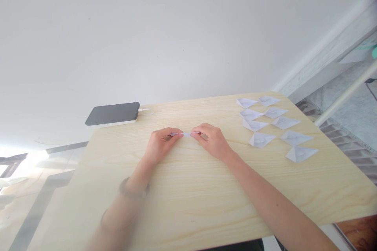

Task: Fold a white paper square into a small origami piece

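Note:
Between my two hands, near the middle of the table, is a small folded piece of white paper (186, 134), seen nearly edge-on. My left hand (161, 141) pinches its left end between thumb and fingers. The opposite end is pinched the same way by my right hand (212, 139). Most of the paper's shape is hidden by my fingers. To the right, several folded white paper boats (262, 140) sit in two rough columns on the wooden table (188, 200).
At the back left a dark-screened phone (113, 113) lies on a white block, with a white cable (147, 110) plugged in. A plain wall (176, 39) rises behind the table. Past the right edge a pale pole (344, 94) slants upward.

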Demonstrator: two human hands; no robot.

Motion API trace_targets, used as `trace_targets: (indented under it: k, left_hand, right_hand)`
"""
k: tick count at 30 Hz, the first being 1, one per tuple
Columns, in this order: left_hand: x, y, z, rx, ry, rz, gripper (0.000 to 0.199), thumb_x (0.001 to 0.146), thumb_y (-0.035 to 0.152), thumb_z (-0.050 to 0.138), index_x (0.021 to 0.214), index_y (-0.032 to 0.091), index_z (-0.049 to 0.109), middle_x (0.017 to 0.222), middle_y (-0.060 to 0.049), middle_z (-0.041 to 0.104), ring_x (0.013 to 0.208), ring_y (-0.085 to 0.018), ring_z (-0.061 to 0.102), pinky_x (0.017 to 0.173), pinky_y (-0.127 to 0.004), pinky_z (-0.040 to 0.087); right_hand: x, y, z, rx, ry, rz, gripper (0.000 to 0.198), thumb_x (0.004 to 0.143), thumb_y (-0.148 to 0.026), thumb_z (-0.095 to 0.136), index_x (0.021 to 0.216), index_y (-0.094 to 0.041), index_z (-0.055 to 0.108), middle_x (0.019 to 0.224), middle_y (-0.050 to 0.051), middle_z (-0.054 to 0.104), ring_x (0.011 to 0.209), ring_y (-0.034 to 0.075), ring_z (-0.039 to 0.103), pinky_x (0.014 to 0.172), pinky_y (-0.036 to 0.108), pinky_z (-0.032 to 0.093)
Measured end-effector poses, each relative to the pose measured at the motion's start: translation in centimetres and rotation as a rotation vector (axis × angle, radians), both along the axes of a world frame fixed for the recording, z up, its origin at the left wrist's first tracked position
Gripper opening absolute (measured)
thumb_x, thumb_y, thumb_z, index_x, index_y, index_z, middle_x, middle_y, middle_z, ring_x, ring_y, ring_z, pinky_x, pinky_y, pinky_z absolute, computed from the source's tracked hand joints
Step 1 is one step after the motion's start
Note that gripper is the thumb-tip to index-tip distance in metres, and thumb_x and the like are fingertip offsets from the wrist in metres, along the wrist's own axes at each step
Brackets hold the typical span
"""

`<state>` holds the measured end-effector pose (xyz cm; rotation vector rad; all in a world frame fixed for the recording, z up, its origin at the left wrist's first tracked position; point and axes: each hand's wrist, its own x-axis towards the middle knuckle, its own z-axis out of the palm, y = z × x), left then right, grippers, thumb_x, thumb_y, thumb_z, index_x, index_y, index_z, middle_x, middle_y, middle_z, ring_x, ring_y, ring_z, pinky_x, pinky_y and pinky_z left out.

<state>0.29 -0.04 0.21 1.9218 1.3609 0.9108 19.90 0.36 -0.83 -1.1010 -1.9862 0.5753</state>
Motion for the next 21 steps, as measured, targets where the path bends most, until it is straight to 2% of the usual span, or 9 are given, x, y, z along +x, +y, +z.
trace_targets:
  k: [4,8,11,17,21]
  left_hand:
    - [0.15,-0.05,0.30,0.077,0.040,0.008,0.020,0.081,0.035,0.054,0.080,0.019,0.066,0.082,-0.003,0.067,0.075,-0.016,0.060,0.071,-0.026,0.045]
    - [0.15,0.06,0.22,0.030,0.031,0.072,0.022,0.078,0.038,0.056,0.084,0.020,0.066,0.084,-0.003,0.068,0.076,-0.016,0.061,0.071,-0.025,0.046]
    - [-0.03,0.13,0.11,0.007,0.068,0.120,0.024,0.077,0.039,0.056,0.087,0.021,0.067,0.078,-0.001,0.069,0.066,-0.015,0.060,0.064,-0.024,0.046]
    - [-0.19,0.10,0.15,0.056,0.101,0.148,0.023,0.077,0.039,0.055,0.081,0.021,0.070,0.064,0.001,0.066,0.054,-0.012,0.054,0.054,-0.021,0.042]
    - [-0.08,0.09,0.23,0.008,0.132,0.131,0.026,0.076,0.041,0.055,0.084,0.020,0.069,0.057,0.002,0.060,0.050,-0.011,0.049,0.050,-0.021,0.039]
  right_hand:
    - [-0.21,-0.04,-0.02,0.046,-0.014,0.019,0.014,0.085,-0.025,0.050,0.081,-0.021,0.063,0.077,0.002,0.064,0.076,0.015,0.056,0.073,0.028,0.043]
    - [-0.13,0.10,-0.16,0.045,0.001,-0.029,0.014,0.085,-0.024,0.049,0.081,-0.021,0.062,0.075,0.002,0.063,0.075,0.015,0.055,0.070,0.028,0.043]
    - [0.20,0.31,-0.34,0.042,0.016,-0.077,0.014,0.085,-0.024,0.049,0.083,-0.021,0.062,0.078,0.003,0.064,0.077,0.016,0.056,0.072,0.028,0.044]
    - [0.38,0.39,-0.60,-0.049,-0.034,-0.090,0.008,0.081,-0.027,0.055,0.084,-0.022,0.061,0.081,0.002,0.066,0.078,0.016,0.058,0.073,0.030,0.044]
    - [0.20,0.27,-0.53,-0.089,-0.001,-0.119,0.008,0.081,-0.025,0.055,0.087,-0.021,0.058,0.085,0.002,0.064,0.075,0.014,0.060,0.071,0.027,0.045]
